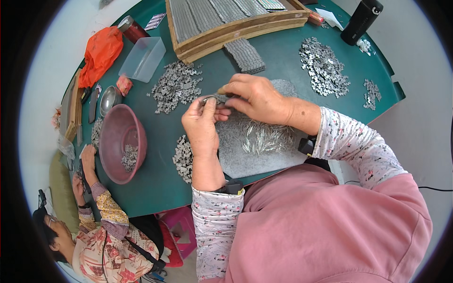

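Note:
Above a grey felt mat (236, 151), both my hands meet at a short strip of small grey metal links (221, 98). My left hand (202, 123) pinches the strip between thumb and fingers. My right hand (262, 100) has its thumb and fingers closed at the strip's other side; whether a pin is between them is too small to tell. A loose heap of thin silver pins (266, 137) lies on the mat below my right wrist. Just beyond my hands rests a linked metal panel (245, 55) made of similar pieces.
Heaps of loose metal links lie left (177, 87), far right (324, 68) and beside my left forearm (183, 159). A wooden tray (240, 33) stands at the back. A pink bowl (108, 141) and clear plastic box (141, 61) stand left, near a co-worker (113, 240). A black bottle (361, 22) stands far right.

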`<state>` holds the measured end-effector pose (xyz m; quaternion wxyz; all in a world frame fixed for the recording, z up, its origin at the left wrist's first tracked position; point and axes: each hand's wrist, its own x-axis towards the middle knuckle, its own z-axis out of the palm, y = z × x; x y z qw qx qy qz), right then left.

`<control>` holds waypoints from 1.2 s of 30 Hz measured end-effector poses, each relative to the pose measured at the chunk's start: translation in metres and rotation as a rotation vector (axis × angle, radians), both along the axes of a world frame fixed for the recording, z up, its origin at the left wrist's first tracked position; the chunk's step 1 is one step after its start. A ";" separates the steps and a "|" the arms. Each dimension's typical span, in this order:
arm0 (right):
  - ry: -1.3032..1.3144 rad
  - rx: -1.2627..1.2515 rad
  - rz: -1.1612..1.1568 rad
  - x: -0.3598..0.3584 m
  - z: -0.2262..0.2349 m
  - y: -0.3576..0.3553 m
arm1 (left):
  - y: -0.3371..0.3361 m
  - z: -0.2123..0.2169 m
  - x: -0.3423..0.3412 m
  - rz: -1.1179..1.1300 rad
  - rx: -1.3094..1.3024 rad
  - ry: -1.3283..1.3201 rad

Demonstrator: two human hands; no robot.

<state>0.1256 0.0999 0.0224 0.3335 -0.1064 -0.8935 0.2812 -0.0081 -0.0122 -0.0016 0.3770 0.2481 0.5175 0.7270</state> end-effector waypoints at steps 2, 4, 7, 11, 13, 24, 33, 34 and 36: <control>-0.082 0.049 -0.024 0.008 0.001 0.002 | -0.002 -0.001 -0.006 0.034 -0.031 0.015; -0.165 0.095 -0.056 0.010 0.002 -0.001 | -0.002 -0.001 -0.008 0.069 -0.085 0.024; -0.345 0.232 -0.078 0.010 0.001 -0.016 | -0.001 -0.003 -0.007 0.064 -0.143 0.065; -0.441 0.414 -0.108 0.005 -0.002 -0.031 | -0.001 -0.005 -0.008 0.017 -0.157 0.065; -0.510 0.510 -0.102 0.004 0.001 -0.035 | 0.001 -0.003 -0.006 0.008 -0.163 0.077; -0.230 -0.148 -0.008 0.004 -0.004 0.005 | 0.001 0.001 0.000 -0.012 -0.130 0.174; 0.020 -0.514 0.064 -0.007 -0.007 0.009 | 0.002 0.005 0.010 -0.081 -0.010 0.258; 0.024 -0.560 0.064 -0.007 -0.008 0.009 | 0.002 0.005 0.010 -0.087 0.006 0.255; 0.028 -0.609 0.064 -0.008 -0.011 0.009 | 0.002 0.004 0.010 -0.088 0.011 0.258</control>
